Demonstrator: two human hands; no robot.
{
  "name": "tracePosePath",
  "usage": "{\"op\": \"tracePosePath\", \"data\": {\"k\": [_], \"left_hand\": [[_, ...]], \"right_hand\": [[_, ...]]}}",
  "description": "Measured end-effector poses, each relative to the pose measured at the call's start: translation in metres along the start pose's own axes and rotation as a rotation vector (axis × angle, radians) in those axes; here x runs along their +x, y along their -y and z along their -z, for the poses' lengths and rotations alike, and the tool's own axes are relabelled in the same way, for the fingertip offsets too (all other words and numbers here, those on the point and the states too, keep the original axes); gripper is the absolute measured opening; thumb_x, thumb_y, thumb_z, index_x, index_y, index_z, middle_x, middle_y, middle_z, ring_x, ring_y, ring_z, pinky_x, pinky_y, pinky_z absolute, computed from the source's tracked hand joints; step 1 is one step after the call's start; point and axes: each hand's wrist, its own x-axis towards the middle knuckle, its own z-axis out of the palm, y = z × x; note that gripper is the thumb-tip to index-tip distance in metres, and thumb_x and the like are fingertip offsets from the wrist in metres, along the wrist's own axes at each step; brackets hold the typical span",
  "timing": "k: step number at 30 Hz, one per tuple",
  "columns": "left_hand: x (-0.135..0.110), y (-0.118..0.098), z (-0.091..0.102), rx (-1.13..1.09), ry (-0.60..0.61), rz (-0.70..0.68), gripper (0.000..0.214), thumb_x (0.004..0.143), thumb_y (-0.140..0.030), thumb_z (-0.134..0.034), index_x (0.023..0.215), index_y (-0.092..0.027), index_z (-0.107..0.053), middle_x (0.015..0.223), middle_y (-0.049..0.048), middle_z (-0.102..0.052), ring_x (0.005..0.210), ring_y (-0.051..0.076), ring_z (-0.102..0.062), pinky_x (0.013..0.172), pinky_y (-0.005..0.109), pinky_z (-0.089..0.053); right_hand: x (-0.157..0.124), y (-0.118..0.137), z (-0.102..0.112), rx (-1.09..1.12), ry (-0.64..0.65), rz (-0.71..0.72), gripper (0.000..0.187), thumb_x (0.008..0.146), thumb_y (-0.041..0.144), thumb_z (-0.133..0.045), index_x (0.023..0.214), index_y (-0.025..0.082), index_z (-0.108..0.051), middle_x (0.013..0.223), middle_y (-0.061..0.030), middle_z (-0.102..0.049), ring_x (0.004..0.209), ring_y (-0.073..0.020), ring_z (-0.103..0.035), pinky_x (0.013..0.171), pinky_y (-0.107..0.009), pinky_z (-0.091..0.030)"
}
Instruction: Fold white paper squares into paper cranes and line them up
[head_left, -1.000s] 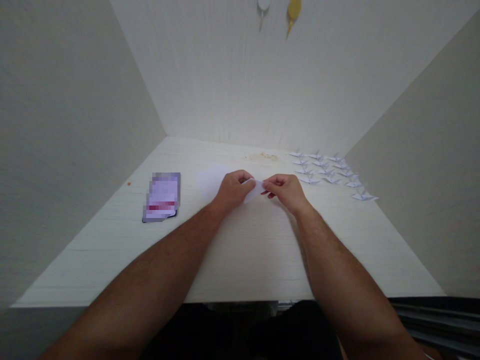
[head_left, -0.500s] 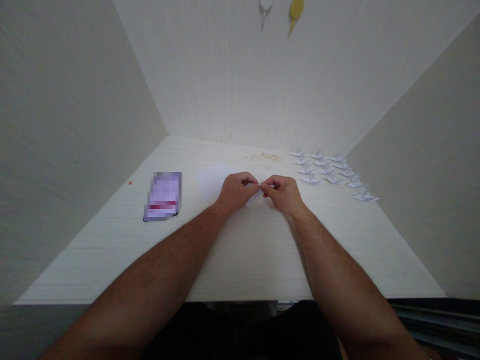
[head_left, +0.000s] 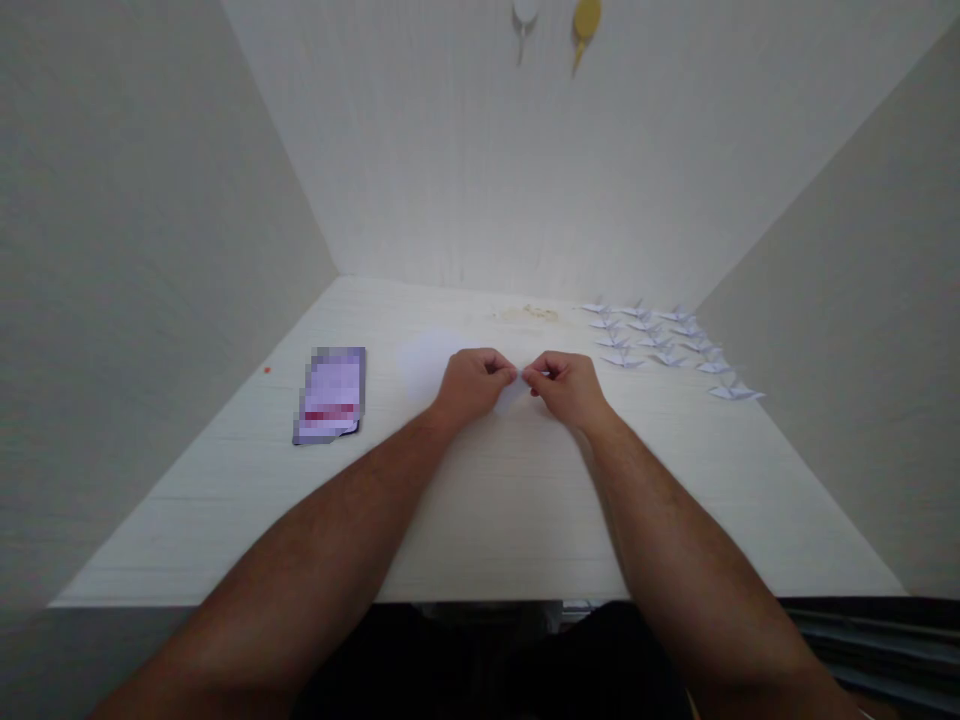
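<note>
Near the middle of the white table, my left hand (head_left: pixel 474 383) and my right hand (head_left: pixel 564 385) pinch a small piece of white paper (head_left: pixel 510 398) between thumbs and fingertips. The fingertips of the two hands are a small gap apart. Most of the paper is hidden by my fingers, so its folds cannot be made out. Beside and behind my left hand lies white paper (head_left: pixel 421 362) on the table. Several folded white paper cranes (head_left: pixel 666 357) stand in rows to the right of my right hand.
A phone-like object (head_left: pixel 331 392), blurred into blocks, lies on the table (head_left: pixel 495 520) to the left. A small orange speck (head_left: pixel 267 370) is near the left edge. Walls enclose three sides. A white hook (head_left: pixel 525 12) and a yellow hook (head_left: pixel 587 18) are on the back wall.
My fingertips have parted slightly, leaving a small gap where they were almost touching. The view has shifted a little; the objects on the table have stayed put.
</note>
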Motion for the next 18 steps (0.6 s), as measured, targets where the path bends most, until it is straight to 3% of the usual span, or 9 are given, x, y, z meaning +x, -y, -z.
{"op": "tracePosePath", "data": {"k": [4,7,10,18], "left_hand": [[-0.0018,-0.0031,-0.0020,0.035,-0.044,-0.022,0.009,0.072,-0.022,-0.067,0.065,-0.018,-0.070,0.064,0.0002,-0.067,0.059,0.013,-0.056,0.060,0.027,-0.044],[-0.0010,-0.0023,-0.0009,-0.042,-0.046,0.021,0.009,0.072,-0.023,-0.068,0.065,-0.018,-0.070,0.063,0.0001,-0.067,0.058,0.012,-0.056,0.057,0.026,-0.043],[0.0002,-0.0006,0.0006,-0.080,-0.054,0.038,0.009,0.071,-0.024,-0.070,0.065,-0.016,-0.070,0.064,0.0010,-0.068,0.059,0.013,-0.057,0.057,0.026,-0.042],[-0.0006,0.0012,-0.0048,-0.161,-0.019,0.032,0.013,0.070,-0.029,-0.071,0.070,-0.016,-0.072,0.069,0.0025,-0.070,0.063,0.014,-0.061,0.060,0.026,-0.045]], "right_hand": [[-0.0003,-0.0017,-0.0008,-0.040,-0.067,0.050,0.021,0.077,0.036,-0.068,0.064,0.018,-0.068,0.056,0.0001,-0.062,0.052,-0.0109,-0.048,0.051,-0.025,-0.033],[0.0005,0.0000,0.0008,0.039,-0.127,-0.004,0.028,0.071,0.040,-0.074,0.057,0.018,-0.063,0.053,0.0011,-0.058,0.051,-0.0101,-0.045,0.050,-0.025,-0.032],[0.0015,0.0023,0.0028,0.130,-0.090,-0.067,0.027,0.072,0.040,-0.072,0.059,0.018,-0.063,0.053,0.0001,-0.060,0.050,-0.0104,-0.047,0.050,-0.025,-0.034],[0.0020,-0.0025,0.0007,0.116,-0.084,0.043,0.016,0.074,0.034,-0.069,0.072,0.019,-0.071,0.066,-0.0002,-0.066,0.057,-0.0113,-0.050,0.056,-0.026,-0.038]]}}
